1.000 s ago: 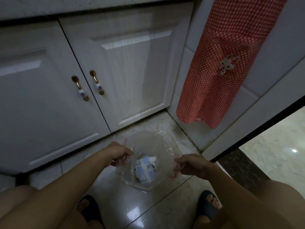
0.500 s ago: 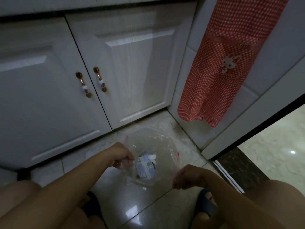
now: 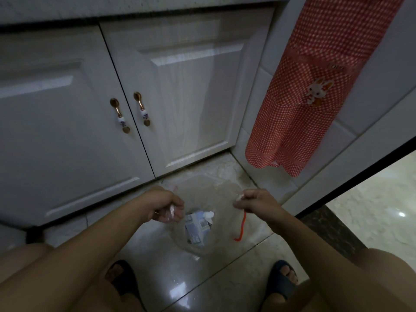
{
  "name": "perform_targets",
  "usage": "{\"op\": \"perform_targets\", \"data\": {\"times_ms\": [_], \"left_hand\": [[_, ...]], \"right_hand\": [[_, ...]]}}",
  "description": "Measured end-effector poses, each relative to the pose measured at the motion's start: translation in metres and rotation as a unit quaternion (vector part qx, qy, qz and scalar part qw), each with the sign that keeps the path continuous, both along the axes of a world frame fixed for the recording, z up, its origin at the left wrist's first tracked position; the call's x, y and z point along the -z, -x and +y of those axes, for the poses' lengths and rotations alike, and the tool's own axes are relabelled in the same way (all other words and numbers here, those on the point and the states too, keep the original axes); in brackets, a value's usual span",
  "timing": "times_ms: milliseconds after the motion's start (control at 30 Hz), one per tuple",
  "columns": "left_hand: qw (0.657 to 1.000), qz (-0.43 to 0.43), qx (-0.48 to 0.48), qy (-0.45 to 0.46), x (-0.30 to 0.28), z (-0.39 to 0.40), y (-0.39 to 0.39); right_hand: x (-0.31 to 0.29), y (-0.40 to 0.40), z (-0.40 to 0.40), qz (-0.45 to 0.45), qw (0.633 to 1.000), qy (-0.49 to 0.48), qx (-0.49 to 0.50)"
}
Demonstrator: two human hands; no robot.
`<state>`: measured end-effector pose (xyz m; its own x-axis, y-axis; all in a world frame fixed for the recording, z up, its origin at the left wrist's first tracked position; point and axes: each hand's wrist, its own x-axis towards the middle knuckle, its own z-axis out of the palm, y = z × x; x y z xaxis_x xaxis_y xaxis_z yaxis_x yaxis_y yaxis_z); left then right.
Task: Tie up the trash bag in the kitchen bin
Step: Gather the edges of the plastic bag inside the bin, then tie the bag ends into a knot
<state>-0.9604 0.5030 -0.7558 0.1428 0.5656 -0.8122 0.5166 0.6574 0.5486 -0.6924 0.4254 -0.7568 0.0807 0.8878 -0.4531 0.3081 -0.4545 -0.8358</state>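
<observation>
- Nearest to you, your bare knees frame the bottom of the view, and your feet in dark slippers, the left slipper [image 3: 120, 278] and the right slipper [image 3: 283, 279], rest on the glossy tiled floor [image 3: 220, 282] just on your side of the trash bag.
- The trash bag [image 3: 202, 221] is clear plastic and sits on the floor between your two forearms, its mouth pulled wide open. No bin wall can be made out around it.
- Inside the bag lies a blue and white carton [image 3: 195, 228] with a small white piece beside it.
- Your left hand [image 3: 165, 207] is at the bag's left edge, fingers clenched around a bunched piece of the clear plastic.
- Your right hand [image 3: 254, 200] is at the bag's right edge, fingers pinched shut on the plastic rim there.
- A thin red string [image 3: 240, 228] dangles below your right hand, along the bag's right side.
- Beyond the bag stand two white cabinet doors [image 3: 180, 91], closed, each with a gold handle [image 3: 141, 109] near the centre seam.
- Beyond the bag and to its right, a red checked apron [image 3: 315, 82] with a small rabbit patch hangs against the white tiled wall.
- Further right of the bag, a dark doorway threshold leads to a brighter floor.
</observation>
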Motion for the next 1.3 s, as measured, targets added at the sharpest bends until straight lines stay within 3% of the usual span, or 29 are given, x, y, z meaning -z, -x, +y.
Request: {"op": "perform_targets", "data": {"times_ms": [133,233,567,700,767,833,1033,1167,1300], "left_hand": [[0.999,-0.033,-0.021,0.0,-0.014,0.0,-0.003],[0.999,-0.046,-0.019,0.003,-0.019,-0.002,-0.002],[0.997,-0.023,-0.027,0.064,0.006,-0.041,0.006],[0.977,-0.009,-0.194,-0.083,0.029,-0.077,0.0],[0.949,-0.071,-0.299,-0.07,0.037,-0.1,-0.003],[0.931,-0.119,-0.345,-0.028,0.043,-0.12,-0.008],[0.963,-0.051,-0.255,-0.068,0.07,-0.144,-0.025],[0.963,0.04,-0.263,-0.043,0.076,-0.14,-0.032],[0.963,0.003,-0.268,0.031,0.074,-0.134,-0.028]], "right_hand": [[-0.01,0.012,0.004,0.17,0.982,-0.013,0.079],[-0.013,0.019,0.006,0.268,0.956,0.063,0.104],[-0.001,0.023,-0.018,0.095,0.979,0.169,-0.066],[0.002,0.027,-0.02,0.089,0.986,0.14,-0.036],[0.001,0.028,-0.019,0.097,0.986,0.131,-0.018],[0.0,0.03,-0.017,0.102,0.988,0.119,-0.012],[0.0,0.033,-0.015,0.106,0.987,0.119,0.009],[0.0,0.033,-0.016,0.098,0.988,0.115,0.01],[-0.002,0.032,-0.014,0.101,0.989,0.112,0.011]]}}
